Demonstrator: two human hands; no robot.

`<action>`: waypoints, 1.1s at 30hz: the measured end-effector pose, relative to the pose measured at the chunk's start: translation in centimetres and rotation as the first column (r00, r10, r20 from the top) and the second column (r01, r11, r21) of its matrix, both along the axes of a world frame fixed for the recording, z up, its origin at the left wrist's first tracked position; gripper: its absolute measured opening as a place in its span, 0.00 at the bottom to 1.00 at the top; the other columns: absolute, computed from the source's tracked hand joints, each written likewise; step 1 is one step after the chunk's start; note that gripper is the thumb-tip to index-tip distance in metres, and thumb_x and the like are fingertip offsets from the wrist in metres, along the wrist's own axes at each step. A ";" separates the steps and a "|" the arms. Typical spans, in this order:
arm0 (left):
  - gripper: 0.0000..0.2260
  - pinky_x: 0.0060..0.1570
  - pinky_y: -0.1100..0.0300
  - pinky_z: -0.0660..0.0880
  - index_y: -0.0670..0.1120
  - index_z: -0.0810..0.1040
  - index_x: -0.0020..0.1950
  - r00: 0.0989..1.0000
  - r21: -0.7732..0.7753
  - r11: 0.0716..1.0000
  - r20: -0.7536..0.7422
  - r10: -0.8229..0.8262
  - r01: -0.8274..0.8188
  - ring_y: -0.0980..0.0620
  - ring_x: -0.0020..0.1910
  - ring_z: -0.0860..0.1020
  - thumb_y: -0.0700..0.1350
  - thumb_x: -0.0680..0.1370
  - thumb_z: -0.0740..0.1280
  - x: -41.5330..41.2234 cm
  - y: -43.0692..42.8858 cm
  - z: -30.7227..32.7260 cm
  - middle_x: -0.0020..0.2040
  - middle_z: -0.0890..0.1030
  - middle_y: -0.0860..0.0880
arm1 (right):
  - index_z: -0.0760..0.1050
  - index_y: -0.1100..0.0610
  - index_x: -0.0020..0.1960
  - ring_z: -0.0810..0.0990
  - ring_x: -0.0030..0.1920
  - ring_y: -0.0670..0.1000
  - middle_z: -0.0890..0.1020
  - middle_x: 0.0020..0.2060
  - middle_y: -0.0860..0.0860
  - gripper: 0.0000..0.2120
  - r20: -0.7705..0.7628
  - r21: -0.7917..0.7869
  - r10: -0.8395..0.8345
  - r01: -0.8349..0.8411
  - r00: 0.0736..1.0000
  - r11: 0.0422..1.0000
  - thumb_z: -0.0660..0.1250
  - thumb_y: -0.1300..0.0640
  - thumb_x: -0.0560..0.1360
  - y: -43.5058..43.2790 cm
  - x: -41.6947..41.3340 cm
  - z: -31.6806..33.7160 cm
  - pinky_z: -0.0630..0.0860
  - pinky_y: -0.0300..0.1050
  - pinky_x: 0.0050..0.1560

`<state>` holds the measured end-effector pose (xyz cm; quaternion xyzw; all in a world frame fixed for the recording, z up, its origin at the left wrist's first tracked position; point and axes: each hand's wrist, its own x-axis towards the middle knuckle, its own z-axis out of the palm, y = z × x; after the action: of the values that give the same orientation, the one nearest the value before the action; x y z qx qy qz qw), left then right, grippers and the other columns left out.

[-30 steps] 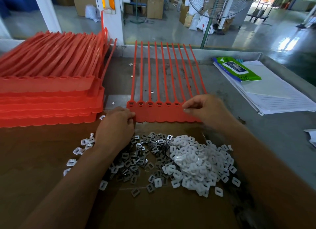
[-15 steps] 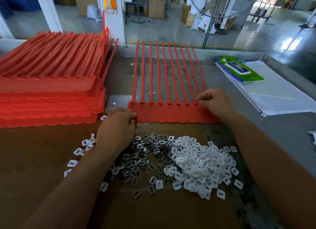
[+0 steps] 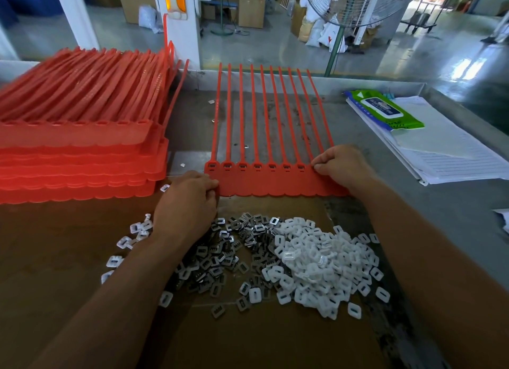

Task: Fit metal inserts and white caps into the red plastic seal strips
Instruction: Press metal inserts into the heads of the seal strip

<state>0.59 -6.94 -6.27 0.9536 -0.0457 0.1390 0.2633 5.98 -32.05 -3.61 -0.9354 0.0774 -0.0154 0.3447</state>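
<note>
factory floor | stacked cartons (image 3: 249, 6) | pedestal fan (image 3: 355, 2) | workbench (image 3: 429, 203)

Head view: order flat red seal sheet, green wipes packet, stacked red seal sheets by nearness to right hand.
1. Flat red seal sheet: pinched by the right hand.
2. Green wipes packet: back right.
3. Stacked red seal sheets: far left.

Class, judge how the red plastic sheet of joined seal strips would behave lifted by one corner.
Probably floppy: the red plastic sheet of joined seal strips has long thin tails joined only at the tab band. Likely light, being thin. May slide: left hand and right hand steady it.
</note>
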 end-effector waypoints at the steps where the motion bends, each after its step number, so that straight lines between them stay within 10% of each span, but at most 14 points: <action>1: 0.11 0.54 0.61 0.67 0.43 0.80 0.55 1.000 0.000 1.000 0.001 -0.002 0.002 0.48 0.55 0.76 0.38 0.75 0.63 0.0 0.0 0.0 0.58 0.78 0.46 | 0.76 0.50 0.35 0.71 0.38 0.39 0.75 0.36 0.43 0.11 -0.002 0.009 -0.005 0.005 1.000 1.000 0.67 0.63 0.73 0.0 0.0 0.0 0.68 0.41 0.47; 33: 0.11 0.50 0.63 0.65 0.43 0.80 0.54 1.000 0.002 1.000 0.007 -0.003 0.003 0.48 0.53 0.76 0.38 0.75 0.63 -0.2 0.0 0.1 0.56 0.79 0.45 | 0.81 0.56 0.52 0.72 0.40 0.38 0.79 0.48 0.48 0.09 0.117 -0.024 0.034 -0.031 0.993 0.999 0.67 0.62 0.73 -0.9 -1.1 0.0 0.68 0.33 0.45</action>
<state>0.40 -6.92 -6.19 0.9532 -0.0483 0.1421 0.2626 4.93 -32.95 -3.59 -0.9378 0.0414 -0.0657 0.3384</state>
